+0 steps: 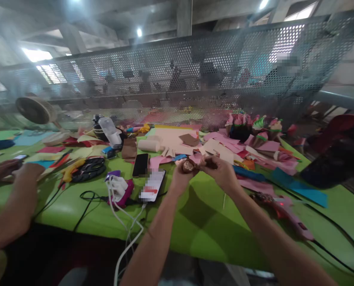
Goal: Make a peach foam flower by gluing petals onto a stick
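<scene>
Close to the near edge of the desk (212,242), toward its right end, lay a pink glue gun (296,220) with a red light showing. The right forearm passed beside it, so keeping that arm clear of the tip seemed wise. Left of centre, white cables (141,227) hung over the same edge from a magenta socket block (130,190), near a lit phone (157,188).

Farther in, about midway along the near edge's length, the small brown piece (188,166) was held up above the desk. The left hand (180,176) had its fingers curled around it; the right hand (220,171) looked narrowed to a pinch on its right-hand end. Good handling, I judged, called for a light, steady left cradle that would not crush the form, and a short, firm right pinch.

Beyond, loose paper sheets (177,137) spread toward the far edge, with pink- and green-topped cones (258,123) near the far right corner. Past that edge stood a perforated metal screen (153,91).
</scene>
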Available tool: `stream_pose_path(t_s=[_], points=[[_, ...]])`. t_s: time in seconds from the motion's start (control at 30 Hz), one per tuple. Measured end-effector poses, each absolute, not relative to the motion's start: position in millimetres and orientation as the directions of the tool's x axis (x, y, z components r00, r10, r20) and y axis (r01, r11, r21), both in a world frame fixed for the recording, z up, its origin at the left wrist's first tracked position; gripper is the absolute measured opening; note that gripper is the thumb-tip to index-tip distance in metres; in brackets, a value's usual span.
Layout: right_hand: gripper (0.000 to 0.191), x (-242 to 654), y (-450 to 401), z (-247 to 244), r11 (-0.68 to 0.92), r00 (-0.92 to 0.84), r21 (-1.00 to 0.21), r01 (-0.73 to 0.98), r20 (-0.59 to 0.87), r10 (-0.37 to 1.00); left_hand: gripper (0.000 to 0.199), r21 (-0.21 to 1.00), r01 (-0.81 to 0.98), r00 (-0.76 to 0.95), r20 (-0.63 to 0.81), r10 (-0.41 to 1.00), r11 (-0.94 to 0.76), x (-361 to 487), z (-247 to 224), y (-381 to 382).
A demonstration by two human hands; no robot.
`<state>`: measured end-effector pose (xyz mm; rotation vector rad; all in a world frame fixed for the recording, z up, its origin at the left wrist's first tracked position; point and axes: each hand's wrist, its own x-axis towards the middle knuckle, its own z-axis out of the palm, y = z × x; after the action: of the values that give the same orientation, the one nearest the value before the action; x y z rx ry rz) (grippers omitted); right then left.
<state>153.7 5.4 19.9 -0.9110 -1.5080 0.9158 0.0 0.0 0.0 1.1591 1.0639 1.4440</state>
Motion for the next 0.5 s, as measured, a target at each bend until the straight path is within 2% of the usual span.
stream_pose_path(t_s=[0.13, 0.23, 0.33, 0.5], points=[[0.029, 158.2, 3.0, 28.1, 0.38, -0.014, -0.925, 0.004, 0.379, 0.925, 0.03, 0.957, 0.103, -0.098, 0.282, 0.955, -0.272, -2.0, -2.8, -3.0], [0.031, 157.1, 0.9, 28.5, 0.347, 0.027, -0.938, 0.021, 0.347, 0.937, 0.029, 0.858, 0.301, -0.06, 0.452, 0.89, -0.416, -1.1, -11.4, -3.4], [0.03, 153.2, 0.1, 26.0, 0.361, 0.041, -0.931, 0.051, 0.363, 0.931, 0.034, 0.754, 0.403, -0.04, 0.581, 0.813, -0.519, 3.8, -21.7, -3.9], [0.028, 148.0, -1.1, 23.5, 0.355, 0.081, -0.934, 0.044, 0.358, 0.93, 0.034, 0.666, 0.555, 0.02, 0.589, 0.808, -0.499, 13.0, -24.6, -8.6]])
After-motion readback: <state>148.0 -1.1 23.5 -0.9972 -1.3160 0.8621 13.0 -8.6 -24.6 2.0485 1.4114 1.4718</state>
